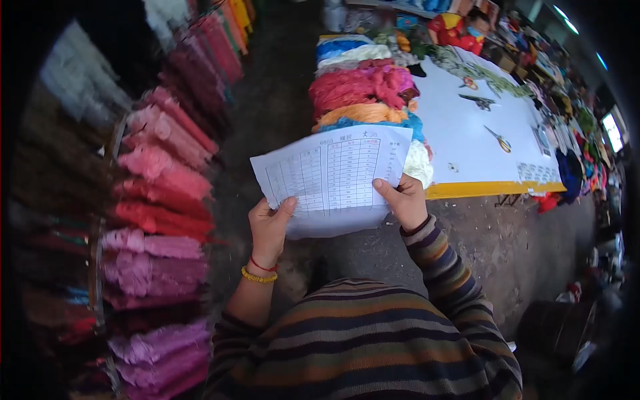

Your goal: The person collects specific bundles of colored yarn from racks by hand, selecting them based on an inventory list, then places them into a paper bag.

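A white paper sheet (333, 173) with a printed table of numbers is held up in front of my body. My left hand (270, 227) grips its lower left edge, thumb on top, with a red string and a yellow beaded bracelet at the wrist. On the lower right edge, my right hand (405, 199) pinches the paper between thumb and fingers. The fingers behind the sheet are hidden. Just beyond the paper lie bundles of coloured yarn (357, 88) at the left end of a white table.
Hanging yarn bundles (157, 163) line the left side. On the white table (460, 150) lie scissors (498, 139), a dark tool (477, 102) and green strands (480, 72). A person in red (453, 37) is behind it. A dark round container (557, 327) stands at the lower right.
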### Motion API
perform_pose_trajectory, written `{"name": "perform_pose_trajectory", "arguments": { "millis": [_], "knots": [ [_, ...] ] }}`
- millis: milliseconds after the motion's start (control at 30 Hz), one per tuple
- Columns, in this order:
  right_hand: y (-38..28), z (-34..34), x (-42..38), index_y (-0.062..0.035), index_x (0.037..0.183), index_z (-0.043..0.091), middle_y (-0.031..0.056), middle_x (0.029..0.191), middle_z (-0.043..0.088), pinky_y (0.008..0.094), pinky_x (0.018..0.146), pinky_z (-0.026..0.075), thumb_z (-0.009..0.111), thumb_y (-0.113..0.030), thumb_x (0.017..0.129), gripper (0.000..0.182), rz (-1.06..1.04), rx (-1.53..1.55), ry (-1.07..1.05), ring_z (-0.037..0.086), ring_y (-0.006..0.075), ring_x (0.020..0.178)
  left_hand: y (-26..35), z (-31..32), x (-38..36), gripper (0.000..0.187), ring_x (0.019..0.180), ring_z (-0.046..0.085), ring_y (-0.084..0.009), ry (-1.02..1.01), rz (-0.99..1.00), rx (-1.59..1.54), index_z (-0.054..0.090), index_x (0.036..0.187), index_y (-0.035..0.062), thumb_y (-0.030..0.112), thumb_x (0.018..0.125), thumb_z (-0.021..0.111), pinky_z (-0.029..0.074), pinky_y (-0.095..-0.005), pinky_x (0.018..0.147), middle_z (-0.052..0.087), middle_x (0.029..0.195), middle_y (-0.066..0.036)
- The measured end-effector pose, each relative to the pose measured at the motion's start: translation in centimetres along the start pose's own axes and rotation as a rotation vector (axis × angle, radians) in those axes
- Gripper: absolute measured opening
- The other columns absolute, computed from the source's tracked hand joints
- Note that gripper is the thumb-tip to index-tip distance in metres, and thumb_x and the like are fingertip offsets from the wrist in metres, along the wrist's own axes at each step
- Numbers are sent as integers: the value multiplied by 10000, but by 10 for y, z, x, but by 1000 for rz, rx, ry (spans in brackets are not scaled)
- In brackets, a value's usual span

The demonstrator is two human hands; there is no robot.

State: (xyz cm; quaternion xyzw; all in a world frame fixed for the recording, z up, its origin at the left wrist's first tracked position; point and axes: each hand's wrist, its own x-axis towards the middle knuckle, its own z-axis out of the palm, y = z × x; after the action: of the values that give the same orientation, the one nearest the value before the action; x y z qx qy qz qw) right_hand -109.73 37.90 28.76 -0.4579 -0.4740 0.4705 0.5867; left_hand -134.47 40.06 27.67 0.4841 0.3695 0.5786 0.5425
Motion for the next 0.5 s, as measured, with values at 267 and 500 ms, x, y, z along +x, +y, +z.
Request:
{"name": "perform_pose_trajectory", "arguments": {
  "millis": [267, 500],
  "knots": [
    [-17, -7, 17, 46, 989, 601, 39, 867, 630, 220, 689, 449, 600, -116, 838, 221, -60, 16, 254, 544, 72, 752, 1, 19, 61, 292, 901, 545, -112, -334, -164, -248, 542, 1062, -25, 101, 812, 625, 433, -264, 804, 594, 1027, -69],
    [-15, -4, 21, 45, 977, 604, 35, 867, 628, 221, 682, 445, 607, -129, 835, 224, -86, 68, 426, 543, 77, 743, -11, 23, 88, 295, 894, 535, -94, -566, -263, -96, 555, 1063, -21, 97, 804, 630, 424, -253, 805, 599, 1002, -41]
  ]
}}
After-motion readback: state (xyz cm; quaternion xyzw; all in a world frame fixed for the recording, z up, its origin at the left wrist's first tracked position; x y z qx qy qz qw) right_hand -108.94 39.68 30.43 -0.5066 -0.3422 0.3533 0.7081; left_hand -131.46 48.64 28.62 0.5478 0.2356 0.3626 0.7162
